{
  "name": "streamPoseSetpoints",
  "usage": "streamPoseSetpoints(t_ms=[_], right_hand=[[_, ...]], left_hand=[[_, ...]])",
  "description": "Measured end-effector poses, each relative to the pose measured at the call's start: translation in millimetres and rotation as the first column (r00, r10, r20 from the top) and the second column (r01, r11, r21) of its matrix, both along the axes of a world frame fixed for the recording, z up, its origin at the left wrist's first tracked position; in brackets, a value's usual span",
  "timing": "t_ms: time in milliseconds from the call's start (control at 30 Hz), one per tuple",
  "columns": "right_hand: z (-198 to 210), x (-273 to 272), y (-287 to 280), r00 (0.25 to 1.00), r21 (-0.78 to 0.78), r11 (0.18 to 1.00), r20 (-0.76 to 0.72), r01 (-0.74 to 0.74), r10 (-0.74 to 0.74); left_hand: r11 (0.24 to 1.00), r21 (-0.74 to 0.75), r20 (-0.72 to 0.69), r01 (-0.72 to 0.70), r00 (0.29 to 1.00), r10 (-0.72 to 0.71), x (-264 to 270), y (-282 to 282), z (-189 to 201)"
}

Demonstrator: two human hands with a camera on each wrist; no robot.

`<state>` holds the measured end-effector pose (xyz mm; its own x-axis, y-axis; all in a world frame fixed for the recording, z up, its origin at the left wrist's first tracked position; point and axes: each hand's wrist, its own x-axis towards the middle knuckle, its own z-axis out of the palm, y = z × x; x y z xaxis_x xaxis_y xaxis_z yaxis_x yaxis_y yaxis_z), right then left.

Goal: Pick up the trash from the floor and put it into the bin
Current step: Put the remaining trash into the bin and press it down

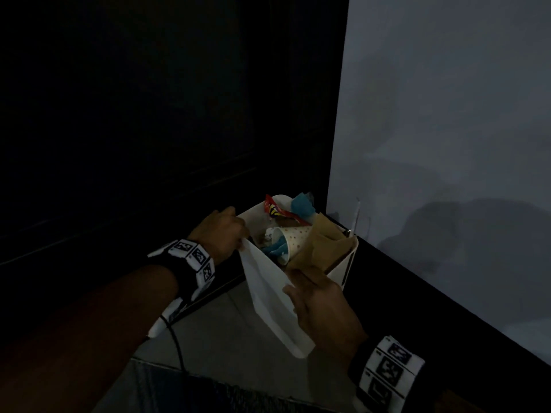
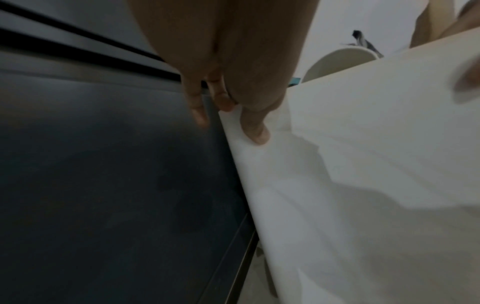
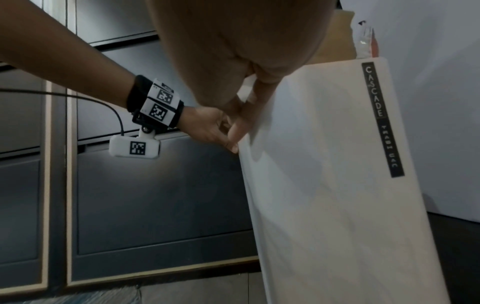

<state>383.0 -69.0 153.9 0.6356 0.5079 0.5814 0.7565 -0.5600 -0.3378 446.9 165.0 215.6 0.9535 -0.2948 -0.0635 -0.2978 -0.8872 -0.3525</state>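
A white bin (image 1: 341,271) labelled as a trash can (image 3: 376,98) stands on the floor in a corner. It is filled to the rim with a dotted paper cup (image 1: 295,239), a red wrapper (image 1: 277,213), blue scraps (image 1: 302,205) and brown paper (image 1: 325,242). A large white sheet (image 1: 268,293) hangs down over the bin's front, with its top edge at the rim. My left hand (image 1: 226,234) pinches the sheet's upper left corner (image 2: 255,131). At the upper right edge my right hand (image 1: 319,299) holds the sheet (image 3: 298,185) between thumb and fingers.
Dark cabinet doors (image 3: 155,195) stand close on the left of the bin. A pale wall (image 1: 447,114) with a black skirting (image 1: 447,296) runs along the right. Grey floor tiles (image 1: 232,329) lie in front. A cable (image 1: 176,344) hangs from my left wrist.
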Motion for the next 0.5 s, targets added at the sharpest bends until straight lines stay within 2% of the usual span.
streamPoseSetpoints(t_ms=[67, 100, 167, 233, 367, 500], right_hand=[[1, 0, 2, 0.998, -0.002, 1.000, 0.057, 0.018, -0.018], [0, -1, 2, 0.996, -0.002, 0.999, 0.086, 0.034, -0.034], [-1, 0, 4, 0.993, -0.005, 0.998, 0.106, 0.059, -0.058], [-3, 0, 9, 0.996, 0.019, 0.998, 0.072, 0.053, -0.055], [-5, 2, 17, 0.996, 0.006, 0.998, 0.057, 0.064, -0.064], [-5, 2, 15, 0.992, -0.032, 0.996, 0.100, 0.083, -0.080]], left_hand=[[0.998, -0.055, 0.000, -0.008, 1.000, 0.008, 5, 5, -3], [0.997, -0.073, 0.043, 0.023, 0.999, -0.020, 5, 5, -4], [0.994, -0.028, 0.119, 0.105, 0.988, -0.101, 4, 7, -7], [0.993, -0.016, 0.198, 0.115, 0.974, -0.109, 7, 10, -10], [0.982, -0.141, 0.214, 0.126, 0.972, -0.094, 10, 14, -19], [0.980, -0.132, 0.237, 0.149, 0.965, -0.115, 7, 15, -21]])
